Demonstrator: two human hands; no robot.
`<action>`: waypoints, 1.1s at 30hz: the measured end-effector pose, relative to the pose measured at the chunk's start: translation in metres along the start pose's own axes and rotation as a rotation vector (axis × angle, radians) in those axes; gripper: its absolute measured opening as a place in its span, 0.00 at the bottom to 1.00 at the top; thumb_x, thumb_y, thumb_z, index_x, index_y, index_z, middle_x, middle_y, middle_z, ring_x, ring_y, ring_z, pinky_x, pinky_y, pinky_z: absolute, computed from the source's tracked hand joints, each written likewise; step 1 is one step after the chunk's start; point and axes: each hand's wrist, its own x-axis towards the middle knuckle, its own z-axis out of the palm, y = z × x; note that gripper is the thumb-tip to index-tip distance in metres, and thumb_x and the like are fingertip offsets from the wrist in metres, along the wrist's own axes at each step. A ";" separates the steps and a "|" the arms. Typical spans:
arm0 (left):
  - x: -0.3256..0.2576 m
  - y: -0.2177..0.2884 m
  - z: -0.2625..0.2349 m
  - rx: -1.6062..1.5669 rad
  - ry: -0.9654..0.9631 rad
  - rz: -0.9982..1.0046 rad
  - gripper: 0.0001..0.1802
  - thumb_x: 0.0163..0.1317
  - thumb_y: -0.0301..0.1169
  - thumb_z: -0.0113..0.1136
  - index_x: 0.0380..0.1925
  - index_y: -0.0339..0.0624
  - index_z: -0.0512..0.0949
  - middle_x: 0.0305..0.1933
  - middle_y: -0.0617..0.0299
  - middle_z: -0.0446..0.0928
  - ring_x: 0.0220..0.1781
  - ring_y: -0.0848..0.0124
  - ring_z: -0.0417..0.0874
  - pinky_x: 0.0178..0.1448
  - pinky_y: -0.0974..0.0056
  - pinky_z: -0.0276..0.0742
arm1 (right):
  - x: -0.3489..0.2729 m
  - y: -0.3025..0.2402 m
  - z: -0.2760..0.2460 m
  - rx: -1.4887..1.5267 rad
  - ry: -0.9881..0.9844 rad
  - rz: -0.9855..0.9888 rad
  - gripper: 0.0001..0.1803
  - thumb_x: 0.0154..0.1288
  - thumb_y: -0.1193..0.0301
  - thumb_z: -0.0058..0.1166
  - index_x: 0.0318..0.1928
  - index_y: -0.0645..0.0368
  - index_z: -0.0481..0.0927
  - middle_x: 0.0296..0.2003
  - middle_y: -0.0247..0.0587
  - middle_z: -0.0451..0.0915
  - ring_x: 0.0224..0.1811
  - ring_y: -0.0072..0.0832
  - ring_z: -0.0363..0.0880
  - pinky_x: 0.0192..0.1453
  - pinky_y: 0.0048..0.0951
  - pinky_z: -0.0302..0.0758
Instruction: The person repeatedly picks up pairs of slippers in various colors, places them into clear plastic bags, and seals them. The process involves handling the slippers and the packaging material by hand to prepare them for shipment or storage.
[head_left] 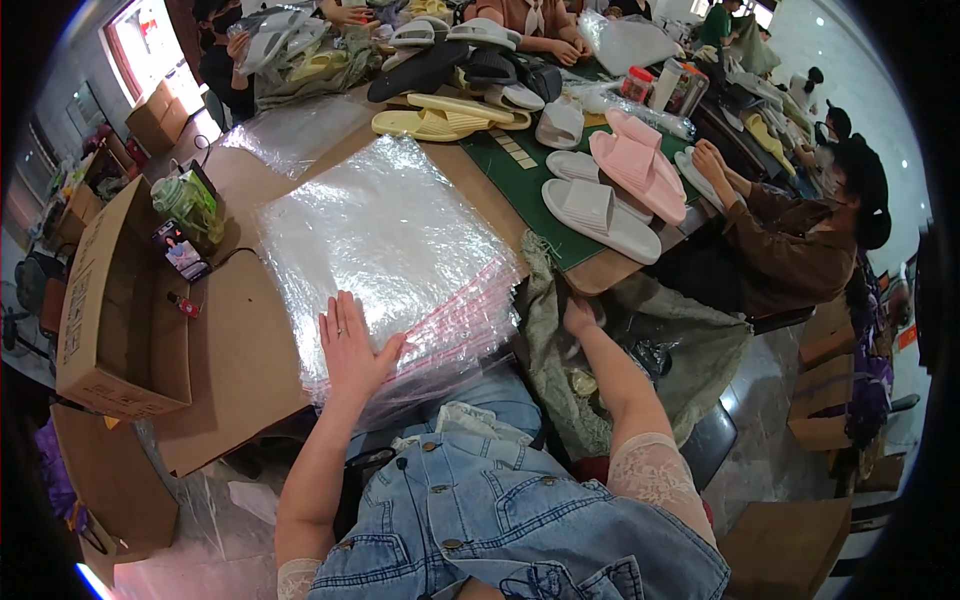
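Observation:
My left hand (352, 352) lies flat with spread fingers on a thick stack of clear plastic zip bags (385, 230). Red-pink seal lines run along the stack's near right edge. Off to the right, my right hand (579, 314) reaches into the mouth of a grey-green woven sack (690, 315), just under the table's edge. Its fingers are hidden, so what it touches or holds does not show. Clear plastic wrapping lies inside the sack. Beyond it, on a green cutting mat (500, 175), are white slippers (600, 220) and a pair of pink slippers (640, 165).
An open cardboard box (120, 320) stands at the left, beside a green-tinted jar (190, 210). Yellow slippers (440, 122) and black slippers (420, 75) pile up at the back. A co-worker in brown (800, 240) sits at the right, handling a pale slipper (697, 178).

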 end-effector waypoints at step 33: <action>-0.004 0.001 -0.003 -0.021 0.016 -0.009 0.55 0.60 0.60 0.61 0.71 0.23 0.56 0.76 0.32 0.56 0.80 0.39 0.51 0.82 0.40 0.39 | -0.044 -0.334 -0.267 1.250 0.144 -0.426 0.14 0.67 0.68 0.64 0.41 0.67 0.79 0.31 0.32 0.80 0.31 0.15 0.74 0.35 0.20 0.71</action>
